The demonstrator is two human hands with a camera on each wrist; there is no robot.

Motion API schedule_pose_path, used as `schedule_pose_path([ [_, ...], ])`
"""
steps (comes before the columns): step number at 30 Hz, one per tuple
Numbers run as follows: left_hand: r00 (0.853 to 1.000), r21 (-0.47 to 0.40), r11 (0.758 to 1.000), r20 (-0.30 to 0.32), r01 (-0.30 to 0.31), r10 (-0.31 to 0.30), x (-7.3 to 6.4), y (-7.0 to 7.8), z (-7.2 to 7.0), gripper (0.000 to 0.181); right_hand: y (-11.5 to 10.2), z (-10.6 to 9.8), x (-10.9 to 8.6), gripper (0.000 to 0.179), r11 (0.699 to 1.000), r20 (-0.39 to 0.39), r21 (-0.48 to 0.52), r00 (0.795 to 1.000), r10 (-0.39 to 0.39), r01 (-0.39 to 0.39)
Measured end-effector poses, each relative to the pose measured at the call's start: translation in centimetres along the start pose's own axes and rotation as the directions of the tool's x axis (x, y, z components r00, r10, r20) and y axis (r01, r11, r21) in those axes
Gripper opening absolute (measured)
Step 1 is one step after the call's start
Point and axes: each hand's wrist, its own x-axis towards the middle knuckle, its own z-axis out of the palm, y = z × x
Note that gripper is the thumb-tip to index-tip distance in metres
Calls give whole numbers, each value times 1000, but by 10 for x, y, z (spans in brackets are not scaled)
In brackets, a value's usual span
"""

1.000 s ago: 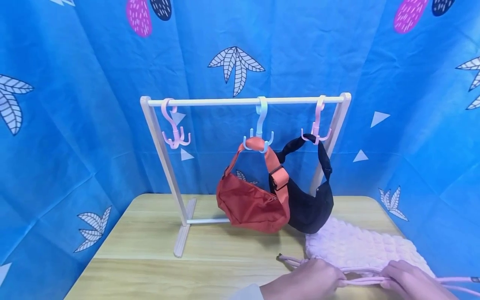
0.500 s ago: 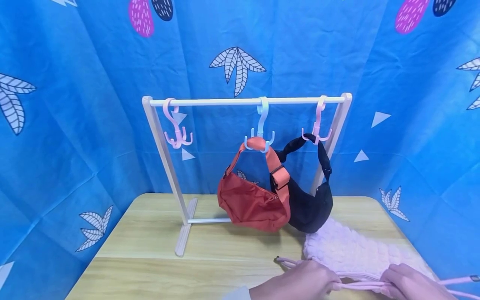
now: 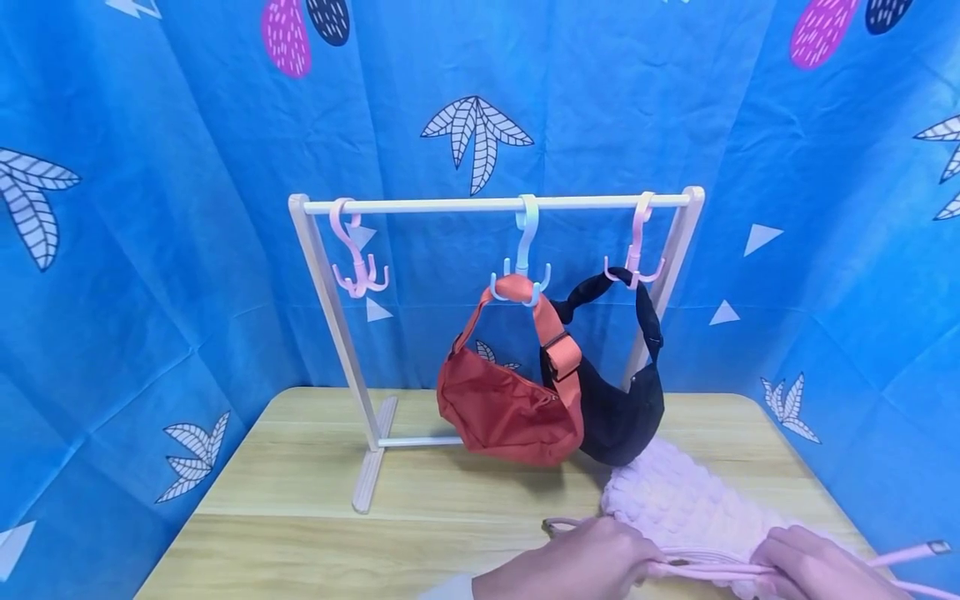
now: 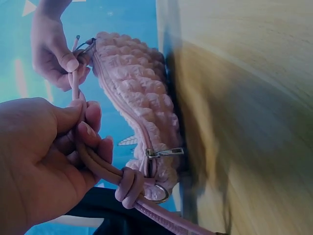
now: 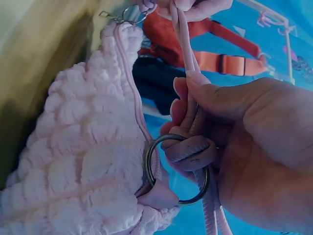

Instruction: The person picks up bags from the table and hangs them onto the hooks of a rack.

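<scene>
A puffy pale pink handbag lies on the table at the lower right in the head view. Its strap is a doubled pink cord, stretched between both hands. The left hand pinches the cord near the bag's left end; the left wrist view shows a knot below its fingers and a zipper pull close by. Gripping the cord's other side is the right hand, thumb on top. In the right wrist view a second knot sits at a metal ring on the bag.
A white rack stands on the wooden table. A red bag hangs from its blue hook, and a black bag from the right pink hook. Another pink hook hangs at the left. Blue cloth surrounds the table.
Both hands have shifted slightly to the left, the left hand more, drawing the cord and the pink handbag along. The hanging bags keep their places on the rack.
</scene>
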Motion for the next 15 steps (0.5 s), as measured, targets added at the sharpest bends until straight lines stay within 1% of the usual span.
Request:
schedule_pose_path([
  [2,1000,6,1000,-18,-17,17,-4,-1,-2,24,-1,-1,2,24,999,-21,-8,999,-33,33],
  [4,1000,-17,1000,-2,-11,11,-7,-2,-6,26,-2,-3,4,24,998,-42,-23,998,-53,52],
  [6,999,-53,999,31,10,-9,-10,-1,-10,27,-4,-5,6,25,997,-60,-42,996,-64,61],
  [9,999,-87,996,51,9,-5,-14,-2,-16,29,-8,-11,7,24,998,-40,-54,999,-30,28],
  [11,999,-66,997,6,-41,41,-18,-4,-18,29,-12,-16,9,23,998,-39,-60,999,-19,16],
  [13,995,-39,995,-43,-89,87,-21,-5,-20,29,-16,-19,12,22,998,-70,-60,997,-27,23],
  [15,991,-39,993,-75,-114,111,-23,-5,-21,29,-18,-20,15,21,997,-123,-57,991,-59,52],
])
